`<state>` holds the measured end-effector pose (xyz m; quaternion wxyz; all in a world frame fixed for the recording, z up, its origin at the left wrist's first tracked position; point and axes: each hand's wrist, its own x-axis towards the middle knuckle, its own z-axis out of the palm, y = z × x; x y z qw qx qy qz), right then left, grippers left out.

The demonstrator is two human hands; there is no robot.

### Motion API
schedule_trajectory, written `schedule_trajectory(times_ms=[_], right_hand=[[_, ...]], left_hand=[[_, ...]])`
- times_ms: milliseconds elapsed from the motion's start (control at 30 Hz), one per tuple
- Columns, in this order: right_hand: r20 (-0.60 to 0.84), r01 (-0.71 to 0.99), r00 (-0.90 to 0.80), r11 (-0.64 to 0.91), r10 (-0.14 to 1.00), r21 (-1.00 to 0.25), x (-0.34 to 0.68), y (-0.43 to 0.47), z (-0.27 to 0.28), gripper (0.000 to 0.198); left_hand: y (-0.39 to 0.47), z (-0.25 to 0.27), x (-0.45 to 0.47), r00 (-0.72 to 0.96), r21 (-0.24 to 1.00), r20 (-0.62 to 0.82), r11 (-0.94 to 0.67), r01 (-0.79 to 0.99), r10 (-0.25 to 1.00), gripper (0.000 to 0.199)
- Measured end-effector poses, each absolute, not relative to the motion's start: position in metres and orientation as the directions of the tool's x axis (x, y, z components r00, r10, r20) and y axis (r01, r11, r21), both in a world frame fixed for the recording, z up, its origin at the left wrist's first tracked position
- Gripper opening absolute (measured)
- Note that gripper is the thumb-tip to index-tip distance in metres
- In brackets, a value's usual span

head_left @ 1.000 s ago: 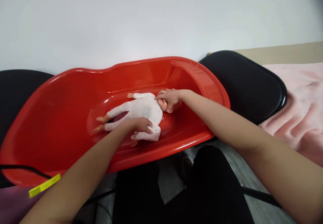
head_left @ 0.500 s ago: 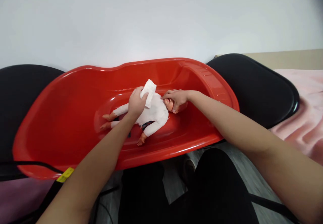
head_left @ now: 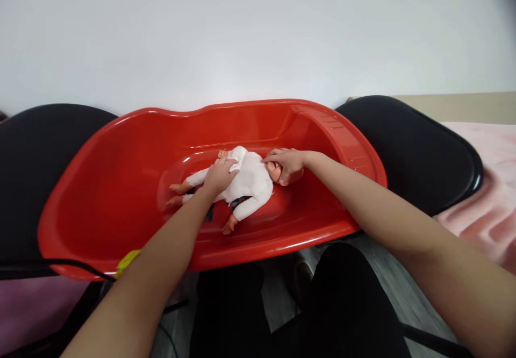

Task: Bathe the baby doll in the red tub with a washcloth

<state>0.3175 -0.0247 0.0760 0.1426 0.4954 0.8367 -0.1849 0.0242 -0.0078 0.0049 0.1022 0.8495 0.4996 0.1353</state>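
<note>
A baby doll with a white cloth body lies on its back in a red baby bathtub. Its head points right and its bare feet point left. My left hand is on the doll's far side, its fingers closed over a folded white cloth pressed to the chest and far arm. The cloth blends with the white body, so its edges are hard to make out. My right hand grips the doll's head, covering the upper part of it.
Black chair seats flank the tub, one at each end. A white wall rises behind it. Pink fabric is at the right, and a yellow tag with a black cable sits by the near left rim. My legs are below.
My left hand has lowered the white cloth from above the doll onto its upper body. The doll's far hand now shows. My right hand stays at the head; the view has shifted slightly.
</note>
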Motion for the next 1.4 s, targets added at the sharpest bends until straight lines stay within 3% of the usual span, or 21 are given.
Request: schedule_trajectory(times_ms=[267,467,600,700,767,867,933,1167,1400], right_hand=[[-0.427,0.898,-0.437,0.404,0.791,-0.171,0.315,-0.027,0.079,0.111],[-0.421,0.889,-0.456,0.420,0.784,-0.181,0.316,-0.027,0.079,0.111],[-0.423,0.889,-0.457,0.412,0.782,-0.200,0.318,-0.024,0.075,0.114],[-0.417,0.888,-0.460,0.415,0.784,-0.199,0.319,-0.022,0.073,0.116],[-0.412,0.882,-0.471,0.428,0.780,-0.197,0.319,-0.021,0.073,0.115],[-0.403,0.876,-0.481,0.434,0.778,-0.208,0.319,-0.022,0.074,0.113],[-0.397,0.876,-0.482,0.433,0.781,-0.211,0.318,-0.022,0.074,0.113],[-0.414,0.882,-0.472,0.420,0.778,-0.215,0.318,-0.021,0.071,0.115],[-0.415,0.884,-0.467,0.411,0.781,-0.222,0.316,-0.024,0.074,0.116]], left_hand=[[-0.008,0.000,-0.026,0.117,0.250,0.060,-0.128,0.960,0.991,0.045],[-0.003,-0.004,-0.059,0.011,0.409,-0.046,0.009,0.913,0.999,0.072],[0.010,0.011,-0.043,-0.107,0.583,0.235,-0.052,0.811,0.966,0.074],[0.006,0.022,-0.009,-0.034,0.607,0.440,-0.269,0.748,0.897,0.055],[-0.005,0.019,0.016,0.164,0.564,0.464,-0.434,0.703,0.870,0.046],[-0.021,0.001,0.044,0.568,0.428,0.282,-0.632,0.647,0.773,0.061],[-0.024,-0.013,0.051,0.663,0.340,0.154,-0.669,0.661,0.733,0.069],[-0.001,-0.036,0.014,0.442,0.308,0.002,-0.421,0.853,0.897,0.063],[0.000,-0.043,-0.043,0.245,0.285,0.085,-0.259,0.923,0.966,0.061]])
